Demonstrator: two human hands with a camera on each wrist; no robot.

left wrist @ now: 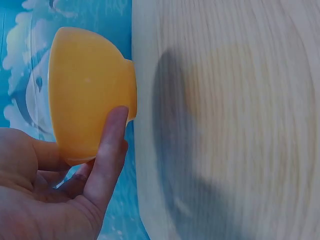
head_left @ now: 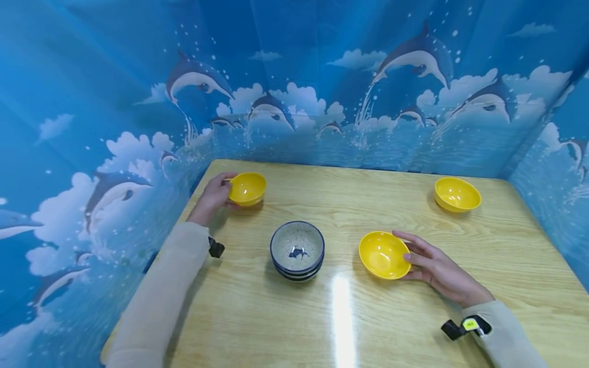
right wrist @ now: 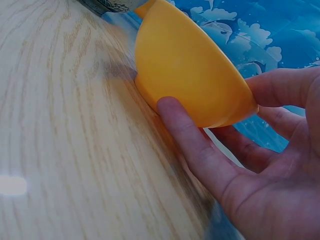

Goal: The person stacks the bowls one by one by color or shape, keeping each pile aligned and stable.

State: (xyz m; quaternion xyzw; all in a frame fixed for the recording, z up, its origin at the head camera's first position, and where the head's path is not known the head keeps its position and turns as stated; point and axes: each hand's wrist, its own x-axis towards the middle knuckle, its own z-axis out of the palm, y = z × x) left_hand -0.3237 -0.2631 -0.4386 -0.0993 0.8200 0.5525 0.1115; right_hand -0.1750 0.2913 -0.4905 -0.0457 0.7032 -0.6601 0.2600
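My left hand [head_left: 216,195] grips the side of a small yellow bowl [head_left: 247,189] near the table's far left corner. In the left wrist view that bowl [left wrist: 85,95] appears raised off the wood, its shadow apart from it. With my right hand [head_left: 439,270] I hold another yellow bowl [head_left: 384,255] by its right side, right of centre. The right wrist view shows this bowl [right wrist: 190,70] close to the tabletop; whether its base touches is unclear. Between the hands stands a stack of speckled grey bowls [head_left: 297,248] with dark blue rims.
A third yellow bowl [head_left: 457,194] sits at the far right of the wooden table [head_left: 257,322]. A blue dolphin-print curtain [head_left: 294,82] hangs behind and along both sides. Each wrist carries a small black camera mount.
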